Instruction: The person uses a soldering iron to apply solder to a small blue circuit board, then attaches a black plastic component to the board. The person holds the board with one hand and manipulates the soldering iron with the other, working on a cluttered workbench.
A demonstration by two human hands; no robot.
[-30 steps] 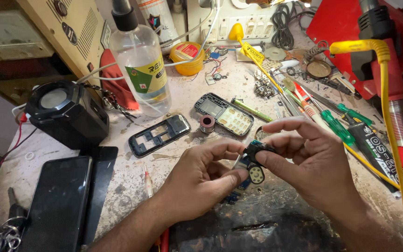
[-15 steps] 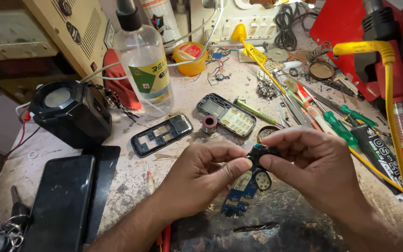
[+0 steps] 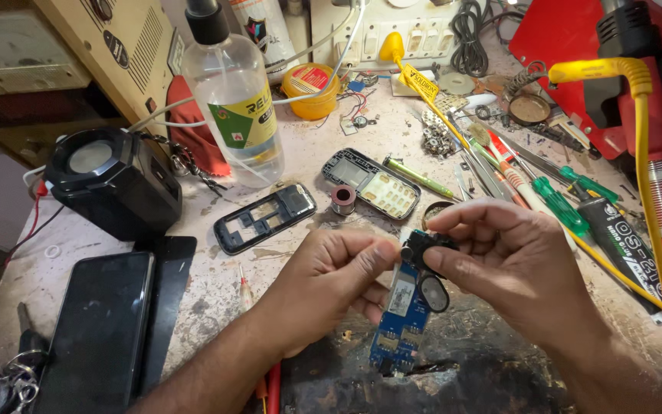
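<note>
My left hand point(image 3: 329, 284) and my right hand point(image 3: 503, 261) meet over the worn bench and together hold a blue phone circuit board point(image 3: 400, 318), which hangs downward between them. My right thumb and fingers pinch a small black part point(image 3: 423, 247) at the board's top end, with a round black piece point(image 3: 433, 294) just below it. My left fingertips press the board's upper left edge. A black phone frame point(image 3: 263, 218) and a keypad front cover point(image 3: 371, 184) lie on the bench behind my hands, with a small solder spool point(image 3: 342, 199) between them.
A clear liquid bottle point(image 3: 233, 103) and a black speaker box point(image 3: 113, 182) stand at the back left. A dark smartphone point(image 3: 101, 330) lies at the front left. Screwdrivers point(image 3: 568, 205), tweezers and a yellow cable point(image 3: 649, 192) crowd the right. A yellow flux tin point(image 3: 310, 90) sits at the back.
The blue board has come out from under my hands and now hangs in plain view. Both hands stay together, pinching its top end; they have shifted slightly.
</note>
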